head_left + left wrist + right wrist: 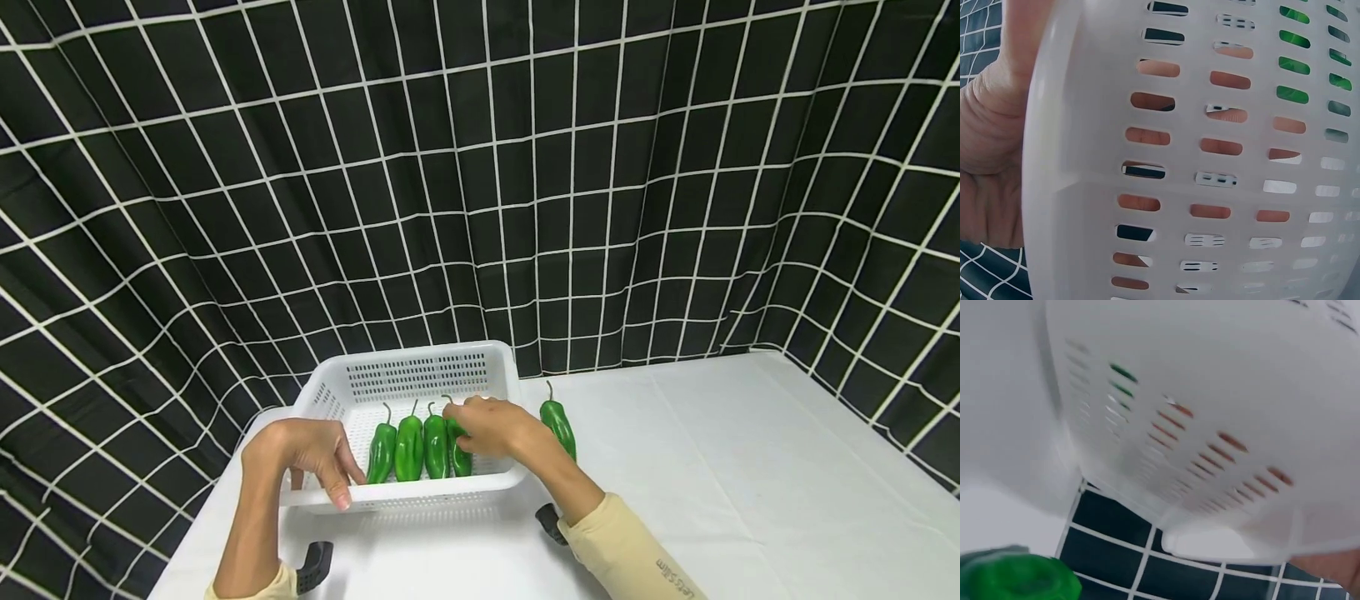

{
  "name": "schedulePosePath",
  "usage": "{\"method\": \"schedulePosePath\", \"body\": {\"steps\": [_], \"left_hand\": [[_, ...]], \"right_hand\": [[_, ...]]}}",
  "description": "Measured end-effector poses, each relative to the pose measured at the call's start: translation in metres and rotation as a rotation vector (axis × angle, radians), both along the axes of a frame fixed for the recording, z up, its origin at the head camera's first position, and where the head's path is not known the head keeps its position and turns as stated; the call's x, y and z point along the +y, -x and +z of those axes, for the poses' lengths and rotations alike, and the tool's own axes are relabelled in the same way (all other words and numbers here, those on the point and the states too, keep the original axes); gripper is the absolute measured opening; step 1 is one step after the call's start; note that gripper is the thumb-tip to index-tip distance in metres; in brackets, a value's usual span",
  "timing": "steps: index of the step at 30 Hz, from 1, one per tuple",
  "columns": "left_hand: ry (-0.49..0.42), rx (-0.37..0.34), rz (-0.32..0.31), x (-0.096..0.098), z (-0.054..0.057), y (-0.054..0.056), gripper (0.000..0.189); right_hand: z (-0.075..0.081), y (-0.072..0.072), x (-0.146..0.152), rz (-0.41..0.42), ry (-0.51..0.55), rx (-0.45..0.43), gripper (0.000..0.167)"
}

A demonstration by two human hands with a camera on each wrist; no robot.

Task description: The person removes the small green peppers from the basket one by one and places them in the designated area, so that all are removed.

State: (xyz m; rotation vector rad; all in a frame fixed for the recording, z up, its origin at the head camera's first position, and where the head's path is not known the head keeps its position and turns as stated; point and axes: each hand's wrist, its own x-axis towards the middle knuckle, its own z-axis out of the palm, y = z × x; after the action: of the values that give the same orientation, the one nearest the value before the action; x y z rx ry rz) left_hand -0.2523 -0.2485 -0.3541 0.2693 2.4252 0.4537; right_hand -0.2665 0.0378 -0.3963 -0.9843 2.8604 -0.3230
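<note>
A white slotted plastic basket (420, 492) holds several green peppers (409, 448) lying side by side, stems toward the back. My left hand (318, 454) holds the basket's near rim at the left, thumb over the rim and fingers inside; in the left wrist view, skin shows through the slots of the basket wall (1085, 187). Reaching over the right rim, my right hand (491, 425) holds the rightmost green pepper in the basket (460, 458), partly hiding it. In the right wrist view, the basket's outer wall (1241, 375) hides most of that hand.
Another green pepper (558, 427) lies on the white table (675, 467) just right of the basket; a blurred green pepper (1022, 578) shows at the lower left of the right wrist view. A black cloth with a white grid (525, 208) hangs behind the table and along its sides.
</note>
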Motion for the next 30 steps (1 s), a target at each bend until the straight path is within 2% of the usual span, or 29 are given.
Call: {"method": "schedulePosePath", "body": {"steps": [4, 8, 13, 22, 30], "left_hand": [[-0.001, 0.004, 0.001, 0.0, 0.001, 0.0, 0.035], [-0.002, 0.003, 0.001, 0.0, 0.001, 0.0, 0.036], [-0.007, 0.001, -0.002, 0.001, 0.001, 0.0, 0.036], [-0.005, 0.005, -0.002, 0.002, 0.002, -0.002, 0.036], [-0.003, 0.001, -0.001, 0.002, 0.001, -0.002, 0.037]], "right_hand": [[-0.005, -0.002, -0.007, -0.036, -0.082, 0.048, 0.043], [-0.011, -0.004, -0.012, -0.051, -0.227, 0.084, 0.055], [-0.014, -0.006, -0.014, -0.064, -0.334, 0.089, 0.059], [-0.014, -0.008, -0.015, -0.093, -0.303, 0.083, 0.055], [-0.016, -0.008, -0.015, -0.099, -0.225, 0.128, 0.031]]}}
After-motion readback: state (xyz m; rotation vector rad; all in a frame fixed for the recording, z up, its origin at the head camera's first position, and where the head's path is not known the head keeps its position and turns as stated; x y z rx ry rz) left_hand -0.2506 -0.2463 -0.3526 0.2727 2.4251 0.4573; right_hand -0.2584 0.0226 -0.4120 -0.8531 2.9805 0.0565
